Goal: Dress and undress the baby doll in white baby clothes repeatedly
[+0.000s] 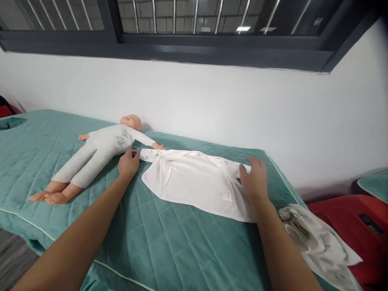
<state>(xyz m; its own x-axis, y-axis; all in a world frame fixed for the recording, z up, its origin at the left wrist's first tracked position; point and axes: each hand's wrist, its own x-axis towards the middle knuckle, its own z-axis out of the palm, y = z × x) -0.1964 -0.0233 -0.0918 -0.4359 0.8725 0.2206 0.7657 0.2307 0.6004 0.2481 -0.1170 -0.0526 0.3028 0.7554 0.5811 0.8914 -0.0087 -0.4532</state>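
A white baby top [190, 182] lies spread on the green quilted cover, its printed sleeves stretched out to both sides and a small label at its neck. My left hand [129, 163] is at the end of the left sleeve [148, 155], fingers curled together; whether cloth is between them is hidden. At the other sleeve [241, 171], my right hand [255, 178] has thumb and fingers apart, resting over the cloth and covering part of it. A baby doll [104, 145] in a pale bodysuit lies on its back, left of the top, one hand close to the left sleeve.
The green quilted cover [182, 242] is edged with pale piping. A crumpled printed white cloth [321, 238] lies at the right edge, beside a red plastic object [354, 218]. Behind stands a white wall [212, 105] below a dark-framed window [194, 46].
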